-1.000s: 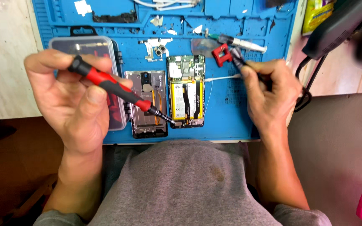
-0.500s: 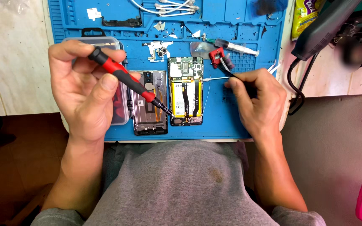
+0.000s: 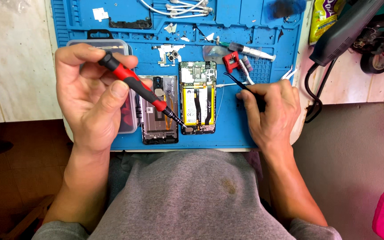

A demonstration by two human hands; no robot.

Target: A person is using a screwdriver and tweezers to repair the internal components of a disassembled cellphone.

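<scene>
**Screwdriver Tip Set at Lower Corner of Opened Phone**

Blue silicone repair mat (image 3: 263, 129), laid over a pale tiled counter, is seen from above with a phone in pieces on it. At the centre lies the opened phone body (image 3: 196, 98), its yellow battery and black flex cables exposed; it rests flat on the mat, just beside a detached grey rear frame (image 3: 158, 111) on its left. A red-and-black screwdriver (image 3: 138, 89) is pinched between the thumb and fingers of the left hand (image 3: 90, 98), its tip brought down onto the phone body's lower left corner. Black tweezers (image 3: 241, 84) are gripped in the closed fingers of the right hand (image 3: 272, 111), their points held near the phone's right edge, where a thin pale strip sticks out (whether the points are touching it cannot be told).

Further out, a clear plastic parts box (image 3: 98, 44) is partly hidden behind the left hand, and a small red tool (image 3: 231, 61), a syringe (image 3: 252, 51) and white cables (image 3: 178, 8) are scattered along the mat's upper trays.

Risk is judged to sit at the tip: were the driver to slip off the screw head under pressure, the battery or a flex cable alongside could be gouged. A loosened screw could also be flicked away and lost among the clutter.
</scene>
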